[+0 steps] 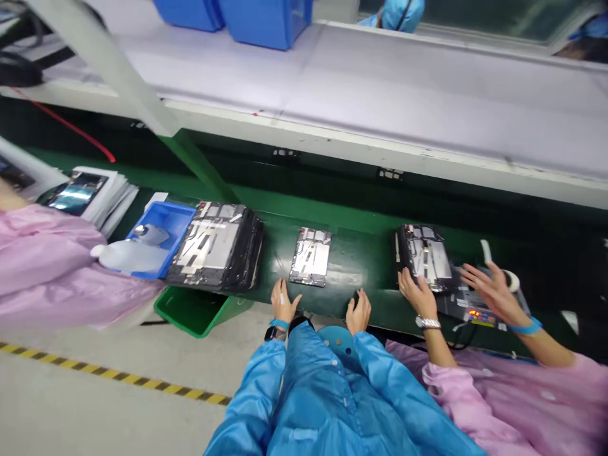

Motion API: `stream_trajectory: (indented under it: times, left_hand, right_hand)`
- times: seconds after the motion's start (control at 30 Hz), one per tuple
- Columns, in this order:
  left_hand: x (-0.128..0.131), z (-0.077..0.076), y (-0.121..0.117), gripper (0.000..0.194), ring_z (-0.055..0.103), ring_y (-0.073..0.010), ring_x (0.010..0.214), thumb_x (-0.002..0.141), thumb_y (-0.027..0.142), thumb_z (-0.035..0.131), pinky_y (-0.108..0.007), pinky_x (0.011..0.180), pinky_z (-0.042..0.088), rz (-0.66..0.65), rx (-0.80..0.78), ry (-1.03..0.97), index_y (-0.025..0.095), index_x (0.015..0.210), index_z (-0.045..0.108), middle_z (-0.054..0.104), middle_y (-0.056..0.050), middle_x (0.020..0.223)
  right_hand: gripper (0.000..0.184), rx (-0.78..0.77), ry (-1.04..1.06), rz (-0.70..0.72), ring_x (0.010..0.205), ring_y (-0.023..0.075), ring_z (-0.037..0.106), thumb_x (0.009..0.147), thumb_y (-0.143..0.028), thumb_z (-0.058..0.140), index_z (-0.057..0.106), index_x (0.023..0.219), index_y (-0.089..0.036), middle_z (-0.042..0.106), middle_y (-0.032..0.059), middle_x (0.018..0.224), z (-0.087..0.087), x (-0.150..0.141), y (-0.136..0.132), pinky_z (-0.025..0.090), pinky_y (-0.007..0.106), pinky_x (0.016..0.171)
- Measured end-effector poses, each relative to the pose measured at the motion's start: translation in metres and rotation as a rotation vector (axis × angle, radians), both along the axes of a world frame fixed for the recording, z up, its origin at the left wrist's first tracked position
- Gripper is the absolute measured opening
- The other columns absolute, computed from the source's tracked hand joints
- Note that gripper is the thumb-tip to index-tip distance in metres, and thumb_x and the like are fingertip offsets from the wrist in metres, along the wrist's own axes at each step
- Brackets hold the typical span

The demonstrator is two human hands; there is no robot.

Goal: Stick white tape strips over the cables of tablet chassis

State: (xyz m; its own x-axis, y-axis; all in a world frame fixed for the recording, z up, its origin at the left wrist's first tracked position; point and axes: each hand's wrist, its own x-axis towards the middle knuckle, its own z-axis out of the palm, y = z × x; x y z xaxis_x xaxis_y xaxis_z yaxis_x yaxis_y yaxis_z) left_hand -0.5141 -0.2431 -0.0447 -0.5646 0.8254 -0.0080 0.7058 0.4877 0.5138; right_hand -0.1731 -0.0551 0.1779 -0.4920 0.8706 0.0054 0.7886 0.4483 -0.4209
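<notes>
Tablet frame (310, 256) just beyond left hand (285, 303) and right hand (358, 313), both open

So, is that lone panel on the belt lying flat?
Flat: the tablet panel lies level on the green conveyor belt, with nothing propping it, beyond the left hand and right hand.

Both arms are extended forward and low, sheathed in a glossy blue left sleeve (249, 399) and right sleeve (403, 399). The left hand (284, 303) and the right hand (358, 313) are held open and empty, a short way apart, with the backs turned upward. The left fingers (279, 288) are slightly spread, and a pale strip is seen across them. The right fingers (363, 303) are loosely gathered. A black watch (274, 333) and a blue wristband (280, 324) are worn on the left wrist (280, 320).
</notes>
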Motion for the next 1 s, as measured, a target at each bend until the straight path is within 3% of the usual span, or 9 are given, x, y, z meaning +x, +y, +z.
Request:
stream_trajectory:
  times: [0.1,0.23,0.37,0.5,0.63,0.73,0.83,0.9,1.0]
  left_hand:
    - [0.011,-0.004,-0.015,0.078,0.036,-0.0467,0.156,0.103,0.056,0.046,-0.07,0.125,0.031,-0.041,0.023,0.016,0.004,0.16,0.04,0.041,-0.033,0.164]
    - [0.004,-0.033,-0.023,0.085,0.033,-0.0467,0.16,0.105,0.058,0.044,-0.071,0.126,0.028,-0.107,0.097,0.148,0.003,0.168,0.027,0.038,-0.034,0.167]
    - [-0.003,-0.05,-0.024,0.089,0.03,-0.0484,0.161,0.105,0.056,0.047,-0.073,0.127,0.024,-0.102,0.094,0.202,0.003,0.17,0.02,0.034,-0.034,0.169]
    - [0.006,-0.037,-0.023,0.089,0.029,-0.048,0.161,0.105,0.057,0.044,-0.073,0.127,0.026,-0.106,0.046,0.164,0.0,0.169,0.022,0.035,-0.036,0.168]
    - [0.011,-0.021,-0.018,0.089,0.025,-0.0458,0.163,0.105,0.059,0.037,-0.071,0.128,0.024,-0.064,-0.023,0.096,-0.003,0.167,0.025,0.034,-0.037,0.168]
    - [0.005,-0.011,-0.018,0.089,0.022,-0.0439,0.164,0.103,0.06,0.039,-0.07,0.129,0.022,-0.066,-0.066,-0.007,-0.001,0.167,0.027,0.033,-0.035,0.169]
    - [-0.006,0.0,-0.021,0.08,0.028,-0.0417,0.163,0.101,0.058,0.044,-0.068,0.129,0.025,-0.066,-0.016,-0.151,0.003,0.16,0.041,0.039,-0.032,0.166]
    - [-0.011,0.005,-0.024,0.071,0.039,-0.0412,0.156,0.1,0.056,0.045,-0.066,0.127,0.032,-0.021,0.033,-0.228,0.004,0.148,0.053,0.049,-0.032,0.157]
    - [-0.011,0.009,-0.026,0.055,0.067,-0.0366,0.125,0.101,0.053,0.044,-0.06,0.11,0.053,-0.039,0.029,-0.338,0.01,0.126,0.067,0.07,-0.026,0.126]
  right_hand:
    - [0.064,0.401,0.042,-0.184,0.098,0.0135,0.081,0.108,-0.015,0.022,0.083,0.098,-0.028,0.082,0.0101,0.095,-0.021,0.039,0.026,0.064,0.017,0.084]
    - [0.045,0.669,-0.043,-0.554,0.082,0.01,0.08,0.108,-0.023,0.035,0.076,0.09,-0.022,0.079,0.0037,0.081,-0.049,0.05,0.044,0.063,0.015,0.072]
    - [0.044,0.405,0.03,-0.532,0.098,0.0096,0.08,0.107,-0.019,0.03,0.073,0.112,-0.019,0.083,0.0084,0.109,-0.052,0.054,0.041,0.065,0.018,0.078]
    - [0.067,0.069,0.203,-0.396,0.12,0.0112,0.076,0.109,-0.015,0.009,0.073,0.125,-0.02,0.08,0.0086,0.124,-0.044,0.054,0.018,0.065,0.029,0.098]
    - [0.067,-0.106,0.462,-0.308,0.126,0.0166,0.074,0.109,-0.01,0.013,0.076,0.128,-0.021,0.081,0.0068,0.123,-0.061,0.039,-0.034,0.062,0.033,0.107]
    - [0.06,0.453,-0.262,0.214,0.133,0.0114,0.069,0.102,0.004,0.031,0.072,0.134,-0.027,0.074,-0.0018,0.139,-0.083,0.018,-0.082,0.061,0.028,0.106]
    - [0.048,1.69,-1.72,0.984,0.135,0.0073,0.066,0.101,0.001,0.041,0.065,0.139,-0.016,0.07,0.0054,0.146,-0.099,-0.011,-0.109,0.061,0.019,0.098]
    - [0.035,2.343,-2.412,1.289,0.129,0.0119,0.071,0.101,-0.006,0.047,0.071,0.128,-0.009,0.076,0.0116,0.135,-0.107,-0.033,-0.11,0.063,0.02,0.09]
    - [0.016,2.572,-2.818,1.503,0.123,0.0212,0.075,0.095,-0.014,0.064,0.078,0.102,-0.012,0.081,0.0129,0.12,-0.116,-0.066,-0.097,0.066,0.028,0.092]
